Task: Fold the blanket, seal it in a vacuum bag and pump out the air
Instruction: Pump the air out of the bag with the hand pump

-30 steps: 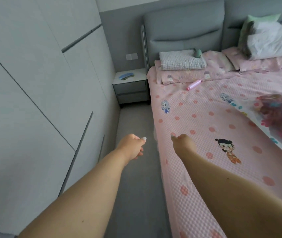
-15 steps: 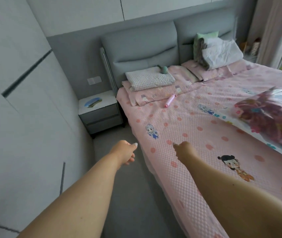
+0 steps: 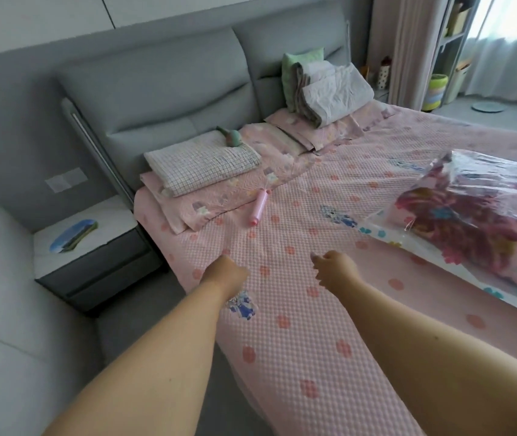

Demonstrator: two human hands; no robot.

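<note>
Nearest: left hand (image 3: 227, 273) and right hand (image 3: 334, 272) apart, loosely curled, holding nothing. Ahead, beyond both: pink pump (image 3: 258, 208) on the bed (image 3: 298, 341). Far right: blanket (image 3: 471, 228) inside vacuum bag (image 3: 386, 234). Best grabbed by the barrel, then carried rightward.

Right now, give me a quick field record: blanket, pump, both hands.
blanket: floral, inside the clear vacuum bag on the bed, at the right
pump: pink hand pump lying on the bed below the pillows, untouched
left hand: loosely curled, holding nothing, over the bed edge
right hand: loosely curled, holding nothing, above the sheet
nightstand: left of the bed
</note>
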